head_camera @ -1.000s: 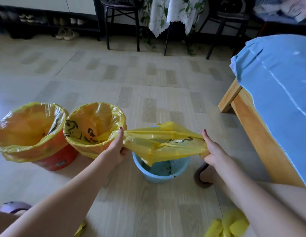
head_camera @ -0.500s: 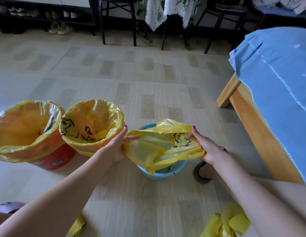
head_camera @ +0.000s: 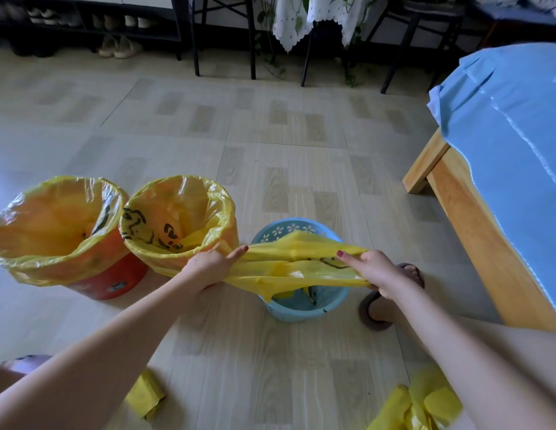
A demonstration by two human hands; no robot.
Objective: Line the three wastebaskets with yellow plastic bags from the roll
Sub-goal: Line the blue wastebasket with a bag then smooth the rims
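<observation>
Nearest, below the left hand (head_camera: pixel 208 266), a folded yellow bag roll (head_camera: pixel 145 395) is seen on the floor (head_camera: pixel 270 367); loose yellow bags (head_camera: pixel 425 405) are seen below the right hand (head_camera: pixel 374 270). A yellow plastic bag (head_camera: pixel 289 268) is gripped at opposite edges by both hands and pulled taut between them, directly over the blue wastebasket (head_camera: pixel 301 308), into which its lower part hangs. Left of the left hand, two lined wastebaskets (head_camera: pixel 177 218) are stood, one (head_camera: pixel 115 280) red.

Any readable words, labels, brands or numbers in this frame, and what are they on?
None can be read.
Middle bag liner: black print, a drawing, no legible letters.
Stretched yellow bag: black print, creased, illegible.
Red wastebasket: small dark sticker, too blurred.
</observation>
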